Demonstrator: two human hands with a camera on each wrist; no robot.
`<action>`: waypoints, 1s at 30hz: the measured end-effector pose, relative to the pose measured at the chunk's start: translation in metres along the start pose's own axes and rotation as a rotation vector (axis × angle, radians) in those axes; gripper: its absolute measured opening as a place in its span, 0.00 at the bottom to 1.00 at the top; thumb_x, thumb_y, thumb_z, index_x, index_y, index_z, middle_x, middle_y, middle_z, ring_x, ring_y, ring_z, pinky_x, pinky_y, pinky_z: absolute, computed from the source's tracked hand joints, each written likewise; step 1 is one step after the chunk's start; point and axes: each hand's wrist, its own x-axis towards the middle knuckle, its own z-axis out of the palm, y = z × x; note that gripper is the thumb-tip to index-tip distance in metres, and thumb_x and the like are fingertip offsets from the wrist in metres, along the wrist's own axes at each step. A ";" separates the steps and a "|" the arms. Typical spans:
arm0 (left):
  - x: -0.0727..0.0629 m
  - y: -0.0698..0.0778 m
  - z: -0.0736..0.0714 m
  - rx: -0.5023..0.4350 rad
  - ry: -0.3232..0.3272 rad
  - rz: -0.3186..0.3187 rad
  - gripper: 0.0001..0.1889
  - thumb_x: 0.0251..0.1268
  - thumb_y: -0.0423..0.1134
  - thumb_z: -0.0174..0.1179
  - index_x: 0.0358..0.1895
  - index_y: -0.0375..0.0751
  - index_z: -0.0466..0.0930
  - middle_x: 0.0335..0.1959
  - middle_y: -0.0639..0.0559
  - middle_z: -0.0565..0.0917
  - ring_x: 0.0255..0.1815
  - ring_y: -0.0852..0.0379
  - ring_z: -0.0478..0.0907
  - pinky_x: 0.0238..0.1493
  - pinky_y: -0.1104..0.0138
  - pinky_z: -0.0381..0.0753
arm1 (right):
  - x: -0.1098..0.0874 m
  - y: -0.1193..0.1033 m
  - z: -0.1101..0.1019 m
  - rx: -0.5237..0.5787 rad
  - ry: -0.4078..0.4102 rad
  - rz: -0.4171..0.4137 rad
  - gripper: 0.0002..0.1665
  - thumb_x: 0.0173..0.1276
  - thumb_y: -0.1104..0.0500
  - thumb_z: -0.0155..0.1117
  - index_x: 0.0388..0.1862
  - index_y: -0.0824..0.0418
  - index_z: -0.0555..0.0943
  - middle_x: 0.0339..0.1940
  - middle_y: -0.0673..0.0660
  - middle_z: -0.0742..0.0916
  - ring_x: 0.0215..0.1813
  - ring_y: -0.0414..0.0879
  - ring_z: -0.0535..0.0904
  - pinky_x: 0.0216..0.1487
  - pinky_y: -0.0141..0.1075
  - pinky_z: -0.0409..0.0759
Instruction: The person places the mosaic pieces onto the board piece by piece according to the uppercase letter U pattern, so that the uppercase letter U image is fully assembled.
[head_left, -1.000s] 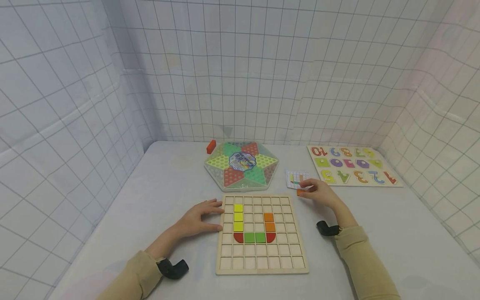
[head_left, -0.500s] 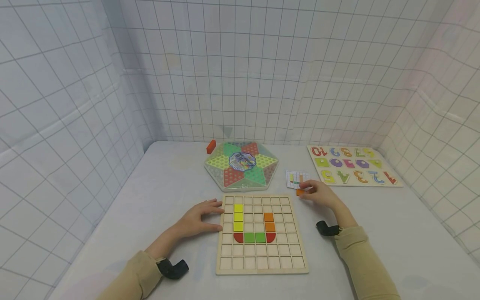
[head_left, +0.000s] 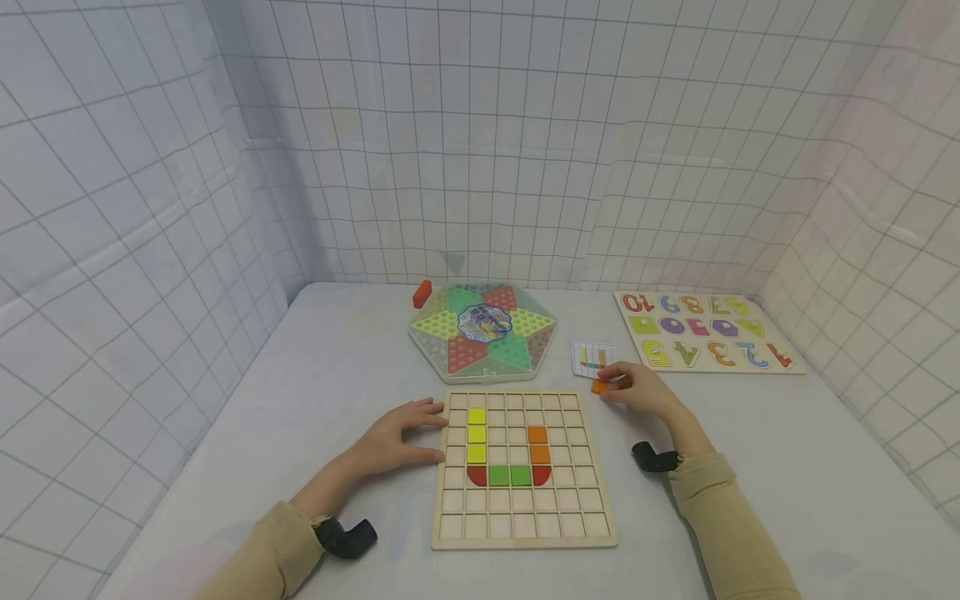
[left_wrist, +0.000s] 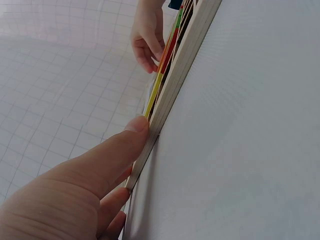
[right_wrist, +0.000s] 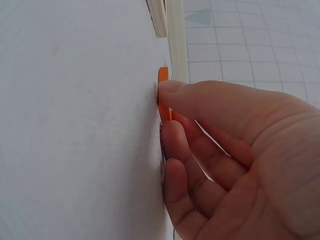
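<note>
A wooden grid board [head_left: 453, 525] lies flat on the table, holding yellow tiles [head_left: 477, 434], green tiles [head_left: 510, 476], red rounded corner pieces [head_left: 542, 475] and orange tiles [head_left: 538, 444] in a U shape. My left hand [head_left: 393, 437] rests beside it, thumb and fingertips touching its left edge; the left wrist view shows the thumb [left_wrist: 117, 150] against the rim. To the board's right, my right hand [head_left: 636, 388] pinches a loose orange tile [right_wrist: 163, 92] low at the table, just below a pattern card [head_left: 588, 357]. The fingers hide part of the card and tile.
Behind the grid board lies a hexagonal Chinese checkers board [head_left: 483, 354], with a red block [head_left: 422, 294] at its upper left. A number puzzle board [head_left: 708, 333] sits at the back right. Grid-patterned cloth walls [head_left: 517, 167] enclose the table at the back and sides.
My right hand has shifted very slightly toward me, and the orange tile with it slightly left, showing a little more of the tile and card. The left hand stays put.
</note>
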 end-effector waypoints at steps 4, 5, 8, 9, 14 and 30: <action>0.000 0.000 0.000 0.001 -0.001 0.001 0.27 0.49 0.55 0.70 0.54 0.48 0.81 0.66 0.51 0.70 0.72 0.45 0.55 0.69 0.45 0.51 | 0.000 0.000 0.000 -0.012 -0.003 0.003 0.19 0.59 0.60 0.68 0.50 0.62 0.80 0.47 0.59 0.83 0.46 0.51 0.77 0.41 0.39 0.77; 0.000 0.000 0.000 0.001 -0.001 0.001 0.27 0.49 0.55 0.70 0.54 0.48 0.81 0.66 0.51 0.70 0.72 0.45 0.54 0.69 0.45 0.51 | 0.000 0.000 0.000 -0.013 -0.001 0.005 0.18 0.59 0.60 0.68 0.49 0.62 0.80 0.47 0.59 0.83 0.45 0.51 0.77 0.40 0.39 0.77; 0.000 -0.001 0.000 0.001 -0.001 0.004 0.28 0.49 0.55 0.70 0.54 0.48 0.81 0.66 0.51 0.70 0.72 0.46 0.54 0.69 0.45 0.51 | 0.000 0.000 0.001 -0.018 -0.001 0.010 0.18 0.59 0.61 0.68 0.48 0.61 0.81 0.45 0.58 0.83 0.44 0.50 0.77 0.39 0.38 0.76; 0.000 -0.002 0.000 0.002 -0.001 0.005 0.28 0.49 0.55 0.69 0.54 0.49 0.81 0.66 0.51 0.70 0.72 0.46 0.55 0.69 0.45 0.51 | 0.000 0.000 0.001 -0.021 -0.001 0.013 0.17 0.59 0.61 0.68 0.48 0.61 0.81 0.45 0.58 0.83 0.44 0.50 0.77 0.38 0.37 0.76; 0.000 -0.002 0.000 0.003 -0.001 0.005 0.28 0.49 0.55 0.69 0.54 0.49 0.81 0.66 0.51 0.70 0.72 0.46 0.55 0.69 0.46 0.51 | 0.000 0.000 0.001 -0.028 -0.001 0.022 0.16 0.59 0.61 0.67 0.47 0.61 0.81 0.43 0.57 0.83 0.43 0.50 0.76 0.37 0.37 0.76; 0.001 -0.002 0.001 0.007 -0.003 0.004 0.27 0.49 0.55 0.69 0.54 0.49 0.81 0.66 0.51 0.70 0.71 0.46 0.55 0.68 0.45 0.52 | 0.000 -0.001 0.001 -0.056 -0.015 0.030 0.13 0.59 0.59 0.68 0.43 0.61 0.83 0.39 0.55 0.84 0.40 0.47 0.76 0.35 0.35 0.75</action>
